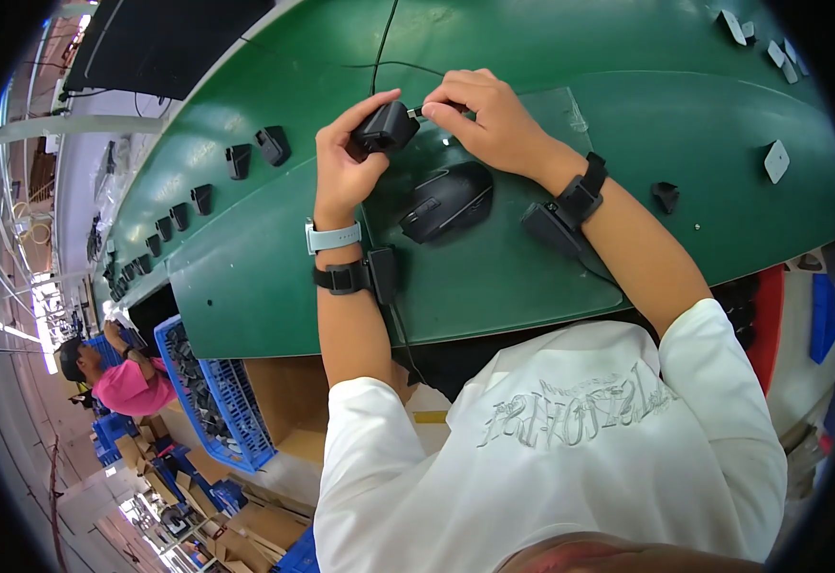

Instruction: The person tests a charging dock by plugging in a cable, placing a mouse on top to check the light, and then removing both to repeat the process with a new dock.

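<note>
My left hand [343, 164] is closed around a small black plastic device [386, 127], holding it above the green table [274, 258]. From the right, my right hand [490, 122] pinches a black cable plug [444, 107], its metal tip at the device's right side. Whether the tip is inside the device cannot be made out. A thin black cable [376, 63] runs over the table beyond my hands. Below them, a black computer mouse [448, 202] lies on a clear sheet [551, 277]. Both wrists wear straps with black boxes.
Several black plastic pieces [201, 200] stand in a row along the left edge. A small black piece [665, 197] and white plate [775, 161] lie right. A blue crate [257, 420] of parts and cardboard box [288, 406] sit below the table's left; a person [133, 387] works beyond.
</note>
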`<action>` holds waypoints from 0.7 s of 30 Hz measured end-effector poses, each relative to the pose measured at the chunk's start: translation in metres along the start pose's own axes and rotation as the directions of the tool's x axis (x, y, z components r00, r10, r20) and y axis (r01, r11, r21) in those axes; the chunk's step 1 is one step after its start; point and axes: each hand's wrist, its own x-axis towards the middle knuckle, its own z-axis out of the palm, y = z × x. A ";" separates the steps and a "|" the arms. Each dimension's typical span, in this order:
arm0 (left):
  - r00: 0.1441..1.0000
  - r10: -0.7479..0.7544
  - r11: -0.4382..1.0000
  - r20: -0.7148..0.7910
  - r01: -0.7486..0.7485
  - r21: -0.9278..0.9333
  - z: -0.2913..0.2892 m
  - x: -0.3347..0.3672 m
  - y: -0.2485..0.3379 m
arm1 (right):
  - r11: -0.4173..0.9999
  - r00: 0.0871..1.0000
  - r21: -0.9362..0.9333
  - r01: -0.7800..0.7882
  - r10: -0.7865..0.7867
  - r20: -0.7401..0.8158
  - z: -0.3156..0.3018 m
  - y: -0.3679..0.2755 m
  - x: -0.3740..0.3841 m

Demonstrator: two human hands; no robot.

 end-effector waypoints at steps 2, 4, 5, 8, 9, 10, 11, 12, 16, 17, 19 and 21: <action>0.999 0.030 0.999 0.023 -0.031 0.021 -0.002 -0.001 -0.001 | 0.999 1.000 -0.030 0.024 -0.023 0.021 0.001 0.000 -0.001; 0.999 0.022 0.999 0.032 -0.023 0.043 -0.002 -0.002 0.000 | 0.991 0.994 -0.084 0.103 -0.099 0.044 0.001 0.003 -0.001; 0.998 0.018 0.997 0.052 -0.022 0.071 -0.002 -0.003 0.001 | 0.991 0.994 -0.082 0.102 -0.098 0.049 0.001 0.003 -0.002; 0.998 -0.018 0.997 0.067 0.013 0.074 -0.002 -0.004 0.003 | 0.991 0.992 -0.086 0.099 -0.092 0.082 0.002 0.004 -0.003; 0.998 -0.021 0.997 0.067 0.016 0.074 -0.001 -0.004 0.005 | 0.992 0.992 -0.086 0.094 -0.085 0.098 0.002 0.005 -0.004; 0.998 0.000 0.992 0.065 -0.008 0.123 0.002 -0.002 0.007 | 0.992 0.990 -0.087 0.088 -0.078 0.114 0.003 0.006 -0.004; 0.998 0.020 0.985 0.061 -0.030 0.173 0.004 -0.003 0.009 | 0.993 0.990 -0.083 0.087 -0.077 0.115 0.002 0.005 -0.004; 0.998 0.016 0.984 0.060 -0.026 0.174 0.005 -0.003 0.008 | 0.993 0.992 -0.092 0.074 -0.063 0.113 0.001 0.002 -0.003; 0.997 0.068 0.986 0.043 -0.074 0.152 0.011 -0.001 0.007 | 0.996 0.992 -0.076 0.054 -0.045 0.114 0.000 0.004 -0.002; 0.996 0.071 0.985 0.050 -0.078 0.157 0.011 -0.001 0.006 | 0.995 0.992 -0.081 0.059 -0.050 0.112 0.000 0.006 -0.003; 0.997 0.068 0.985 0.045 -0.074 0.157 0.012 0.001 0.005 | 0.995 0.993 -0.077 0.065 -0.056 0.103 0.001 0.009 -0.002; 0.998 0.056 0.986 0.035 -0.061 0.157 0.012 -0.001 0.007 | 0.996 0.992 -0.068 0.060 -0.052 0.115 0.000 0.010 -0.001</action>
